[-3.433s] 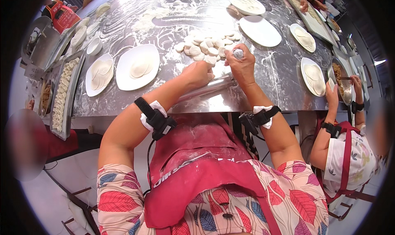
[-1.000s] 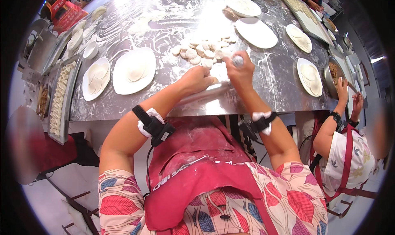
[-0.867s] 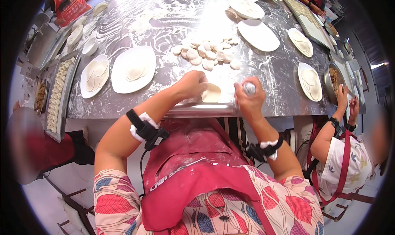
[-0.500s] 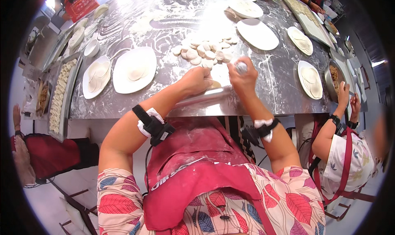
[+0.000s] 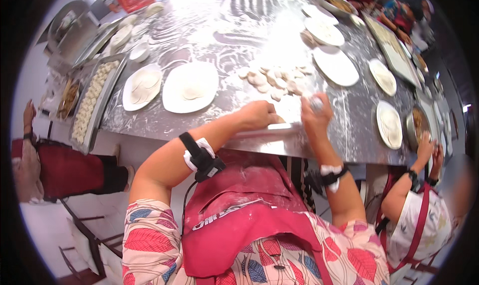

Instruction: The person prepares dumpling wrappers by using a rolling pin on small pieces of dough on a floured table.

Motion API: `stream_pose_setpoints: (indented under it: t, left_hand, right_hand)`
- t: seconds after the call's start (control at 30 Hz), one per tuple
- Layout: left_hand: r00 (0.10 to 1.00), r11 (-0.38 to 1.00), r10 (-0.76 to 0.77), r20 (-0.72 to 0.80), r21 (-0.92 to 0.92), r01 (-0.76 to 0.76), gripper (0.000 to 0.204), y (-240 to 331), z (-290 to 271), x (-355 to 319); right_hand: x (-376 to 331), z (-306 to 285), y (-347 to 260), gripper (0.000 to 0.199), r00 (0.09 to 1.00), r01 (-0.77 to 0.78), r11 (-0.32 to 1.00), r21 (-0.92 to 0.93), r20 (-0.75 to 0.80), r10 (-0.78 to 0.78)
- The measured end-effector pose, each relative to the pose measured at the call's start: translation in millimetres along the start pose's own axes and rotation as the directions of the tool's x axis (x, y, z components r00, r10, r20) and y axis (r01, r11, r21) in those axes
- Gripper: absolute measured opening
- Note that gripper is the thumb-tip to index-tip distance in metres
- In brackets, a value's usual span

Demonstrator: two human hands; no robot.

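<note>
Floury right hand back nearer table edge

The left hand presses a dough round on the floured tabletop; the right hand grips a rolling pin. Small dough pieces lie just beyond, white plates alongside.

A crimson apron over a red-and-blue leaf-print shirt, pale dough pieces and white plates on a flour-streaked grey steel table.
</note>
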State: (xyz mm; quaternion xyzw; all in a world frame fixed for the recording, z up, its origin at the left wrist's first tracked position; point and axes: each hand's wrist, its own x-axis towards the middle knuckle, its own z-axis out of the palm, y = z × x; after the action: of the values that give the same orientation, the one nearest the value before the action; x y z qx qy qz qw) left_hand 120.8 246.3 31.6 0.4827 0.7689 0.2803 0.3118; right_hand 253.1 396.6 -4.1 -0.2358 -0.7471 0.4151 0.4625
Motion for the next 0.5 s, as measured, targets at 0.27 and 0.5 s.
stream_pose_setpoints:
  t: [0.27, 0.5]
  left_hand:
    - [0.997, 0.994, 0.001, -0.082, -0.105, -0.01, 0.023, -12, -51, -37]
    - [0.781, 0.899, -0.428, -0.454, -0.304, 0.316, 0.033, -97, -167, -84]
  right_hand:
    - [-51, -44, -35, 0.019, 0.984, -0.141, 0.954, 0.265, 0.14, 0.107]
    - [-38, -36, -19, 0.02, 0.992, 0.009, 0.983, 0.183, 0.122, -0.032]
